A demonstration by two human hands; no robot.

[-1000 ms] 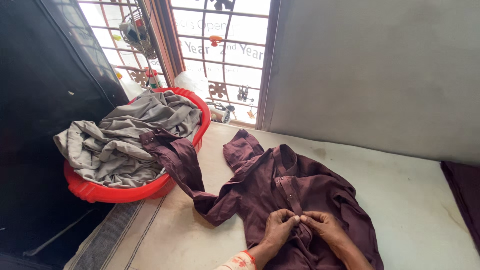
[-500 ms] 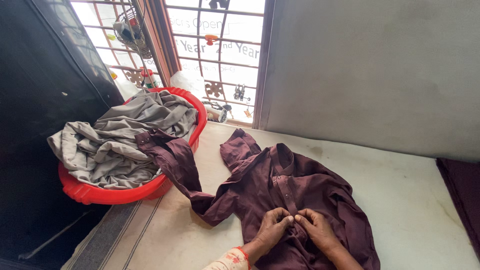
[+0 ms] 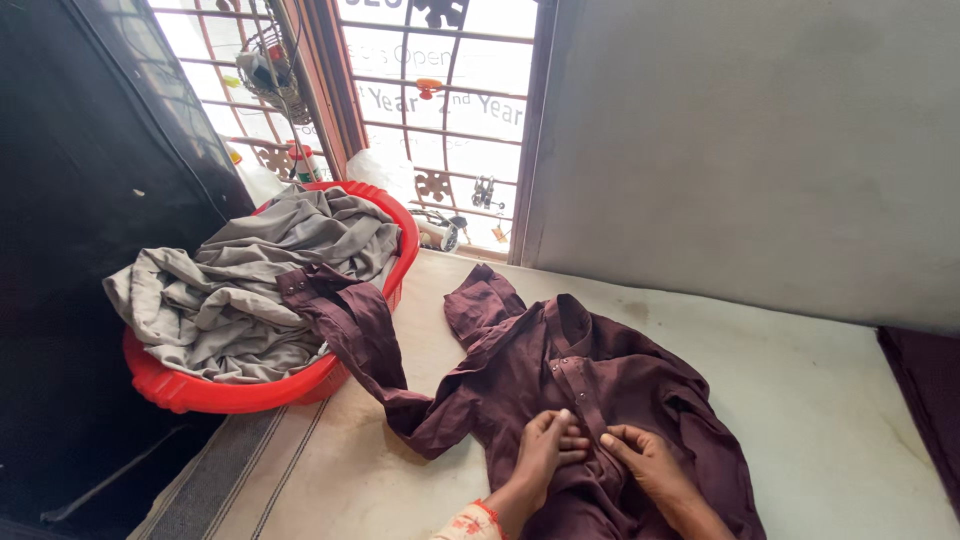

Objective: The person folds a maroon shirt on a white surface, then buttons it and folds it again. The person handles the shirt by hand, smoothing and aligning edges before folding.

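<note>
A dark maroon shirt (image 3: pixel 520 365) lies spread on a pale cloth-covered surface (image 3: pixel 830 400), collar towards the window, one sleeve trailing left over the red tub. My left hand (image 3: pixel 545 450) and my right hand (image 3: pixel 645 460) meet on the shirt's button strip near the lower front. Each hand pinches the fabric of the strip between thumb and fingers, the left slightly higher than the right. An orange thread band and a patterned sleeve show at my left wrist.
A red plastic tub (image 3: pixel 200 390) at the left holds crumpled grey clothes (image 3: pixel 250 280). Behind it is a barred window (image 3: pixel 440 90) with small items on the sill. A grey wall runs along the back; dark cloth (image 3: pixel 925 400) lies at the right edge.
My left hand has shifted slightly up the button strip and its fingers have spread over the fabric. The right hand stays pinched on the strip. The view has moved a little.
</note>
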